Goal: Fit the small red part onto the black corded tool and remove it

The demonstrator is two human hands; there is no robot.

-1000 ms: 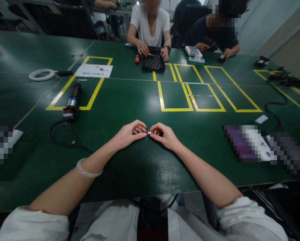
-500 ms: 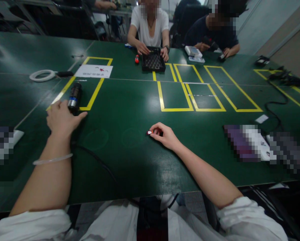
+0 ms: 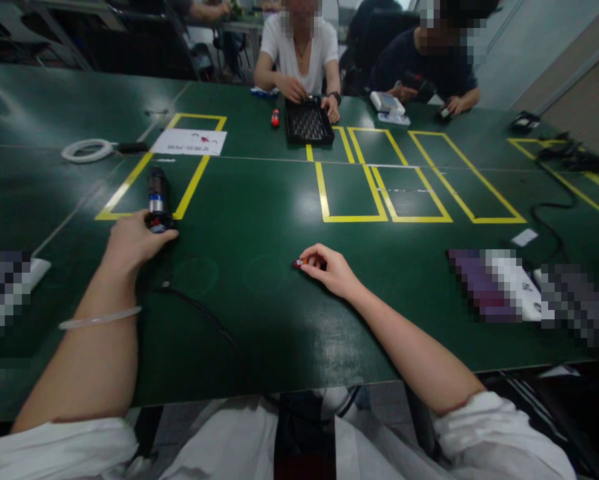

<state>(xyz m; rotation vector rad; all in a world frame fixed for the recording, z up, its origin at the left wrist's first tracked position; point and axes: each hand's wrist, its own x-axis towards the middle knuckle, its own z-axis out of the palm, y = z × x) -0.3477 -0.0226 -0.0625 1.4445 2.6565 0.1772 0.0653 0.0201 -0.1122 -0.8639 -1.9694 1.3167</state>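
Observation:
My left hand point(image 3: 134, 241) reaches out to the left and closes round the near end of a black corded tool with a blue and silver band point(image 3: 156, 195), which lies on the green table point(image 3: 259, 200) across a yellow taped outline. Its black cable point(image 3: 204, 320) trails back toward me. My right hand point(image 3: 329, 268) rests near the middle of the table, fingers pinched on a small red and white part point(image 3: 299, 263) that touches the tabletop.
Yellow taped rectangles point(image 3: 384, 180) mark the table ahead. A white ring point(image 3: 86, 150) and a paper sheet point(image 3: 189, 141) lie far left. Two people sit opposite, one with hands at a black tray point(image 3: 307, 123). Cables point(image 3: 549, 220) and blurred items lie at the right.
My left hand let go of the small part, swung left and closed on the tool's near end. The tool has turned slightly. My right hand stayed put with the part.

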